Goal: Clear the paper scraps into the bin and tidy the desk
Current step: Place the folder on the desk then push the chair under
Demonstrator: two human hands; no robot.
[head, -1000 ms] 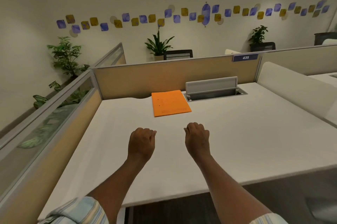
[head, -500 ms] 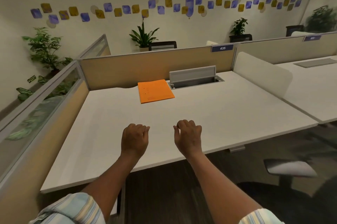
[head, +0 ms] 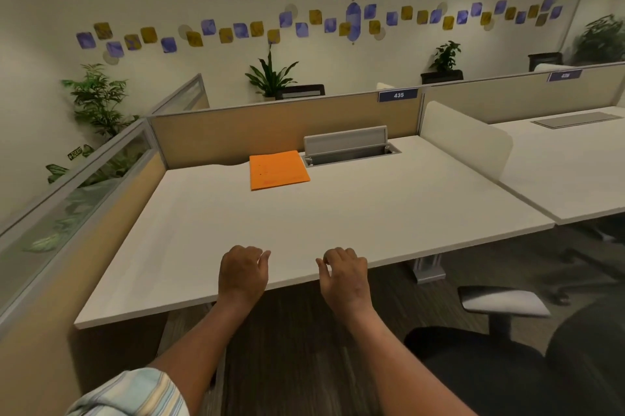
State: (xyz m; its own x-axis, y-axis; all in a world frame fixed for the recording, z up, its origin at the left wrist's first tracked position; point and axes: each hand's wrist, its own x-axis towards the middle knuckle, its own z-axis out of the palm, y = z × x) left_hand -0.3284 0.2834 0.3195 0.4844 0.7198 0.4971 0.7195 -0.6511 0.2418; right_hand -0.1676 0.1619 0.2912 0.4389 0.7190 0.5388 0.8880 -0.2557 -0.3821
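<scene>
The white desk (head: 338,212) holds only an orange folder (head: 278,169), lying flat at the back beside an open grey cable tray (head: 348,149). No paper scraps and no bin are in view. My left hand (head: 242,271) and my right hand (head: 344,275) hover side by side over the desk's front edge. Their fingers are loosely curled, and neither hand holds anything.
Tan partition panels (head: 277,129) close the desk at the back and left, with glass on the left side. A white divider (head: 466,141) separates a neighbouring desk (head: 575,172) on the right. A black office chair (head: 514,348) stands at the lower right on dark carpet.
The view has pulled back from the desk and turned right. Both hands now hang over the front edge instead of over the middle of the desk. The folder has not moved.
</scene>
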